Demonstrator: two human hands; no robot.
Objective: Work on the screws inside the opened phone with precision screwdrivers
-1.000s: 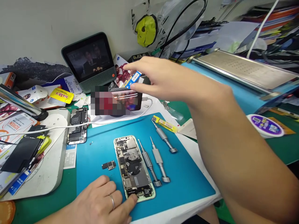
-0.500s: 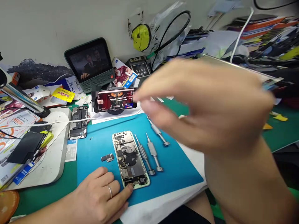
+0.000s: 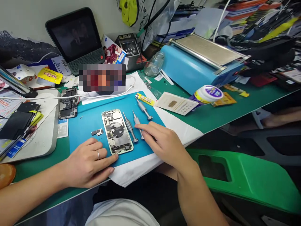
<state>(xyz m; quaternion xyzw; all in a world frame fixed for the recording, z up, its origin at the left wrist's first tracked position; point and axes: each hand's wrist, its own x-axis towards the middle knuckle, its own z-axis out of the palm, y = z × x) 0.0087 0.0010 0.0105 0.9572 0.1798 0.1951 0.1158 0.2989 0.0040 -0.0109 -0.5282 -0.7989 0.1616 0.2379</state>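
An opened phone [image 3: 117, 130], its inner boards and battery showing, lies on the blue mat [image 3: 82, 128]. My left hand [image 3: 90, 161] rests palm down with fingers stretched, the index fingertip at the phone's lower edge. A small dark metal phone part [image 3: 97, 132] sits left of the phone. On the phone's right lie a grey screwdriver [image 3: 130, 127], a middle screwdriver [image 3: 135, 117] and another screwdriver [image 3: 144, 108]. Thumb and index finger of my right hand [image 3: 163, 141] pinch the middle screwdriver, which still lies on the mat; its handle is partly covered.
Behind the mat stand a propped phone [image 3: 102, 78] with a blurred screen and a smart display [image 3: 74, 40]. A white cable [image 3: 94, 96] crosses above the mat. Rightward are a blue machine [image 3: 188, 69], a glass jar [image 3: 155, 64], a white-lidded tub [image 3: 208, 94] and a green stool [image 3: 254, 179].
My right hand has come down from close before the camera to the middle screwdriver. My left hand stays at the phone's lower edge. The view has shifted down and right.
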